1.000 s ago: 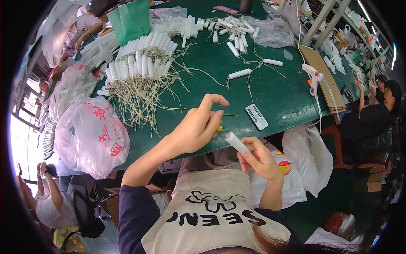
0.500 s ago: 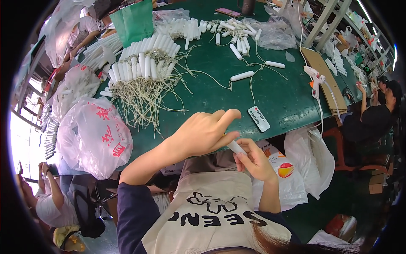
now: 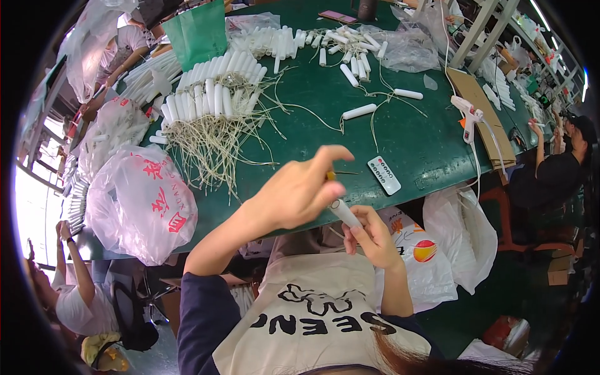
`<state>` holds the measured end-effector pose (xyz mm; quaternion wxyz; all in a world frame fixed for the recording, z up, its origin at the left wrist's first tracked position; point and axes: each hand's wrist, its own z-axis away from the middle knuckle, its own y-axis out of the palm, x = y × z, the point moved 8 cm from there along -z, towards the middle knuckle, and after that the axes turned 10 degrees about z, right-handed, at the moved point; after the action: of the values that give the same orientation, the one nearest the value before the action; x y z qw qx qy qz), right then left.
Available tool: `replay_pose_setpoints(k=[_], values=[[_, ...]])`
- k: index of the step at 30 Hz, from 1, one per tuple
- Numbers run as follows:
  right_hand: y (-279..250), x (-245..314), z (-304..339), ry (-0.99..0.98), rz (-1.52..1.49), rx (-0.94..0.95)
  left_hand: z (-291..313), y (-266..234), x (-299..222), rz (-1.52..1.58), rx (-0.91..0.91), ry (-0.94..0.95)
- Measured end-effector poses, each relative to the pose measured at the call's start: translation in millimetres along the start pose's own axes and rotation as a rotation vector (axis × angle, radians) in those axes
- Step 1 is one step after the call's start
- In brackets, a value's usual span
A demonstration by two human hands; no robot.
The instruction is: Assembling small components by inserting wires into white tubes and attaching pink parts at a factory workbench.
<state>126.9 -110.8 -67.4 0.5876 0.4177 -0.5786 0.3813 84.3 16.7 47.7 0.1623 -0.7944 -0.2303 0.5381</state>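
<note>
White tube point(image 3: 345, 214) in the pinching right hand point(image 3: 373, 237), upper end just beside the left hand point(image 3: 301, 191).
Slanting up and leftward from the right hand's narrow grip; touching the left hand or apart, cannot tell. In the closed, slightly blurred left hand, a yellow-handled tool point(image 3: 331, 177), thin shaft pointing right, beyond the tube's upper end. Past the tube, rightward on the green table point(image 3: 412, 137), a white remote control point(image 3: 384, 175). Farther off, leftward, rows of white tubes point(image 3: 217, 100) with trailing pale wires point(image 3: 206, 147).
</note>
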Motion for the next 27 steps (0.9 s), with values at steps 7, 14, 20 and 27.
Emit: replay_pose_setpoints(k=[7, 14, 20, 27], values=[[-7, -3, 1, -0.015, 0.027, -0.050, 1, 3, 8, 0.076, -0.016, -0.039], [-8, -7, 2, 0.006, 0.117, -0.051, -5, 10, 1, 0.058, 0.207, -0.118], [-9, -6, 3, -0.008, 0.086, -0.072, -7, 11, 2, 0.055, 0.243, -0.124], [-10, -8, 3, 0.003, 0.103, -0.065, -5, 19, 9, 0.095, 0.301, -0.137]])
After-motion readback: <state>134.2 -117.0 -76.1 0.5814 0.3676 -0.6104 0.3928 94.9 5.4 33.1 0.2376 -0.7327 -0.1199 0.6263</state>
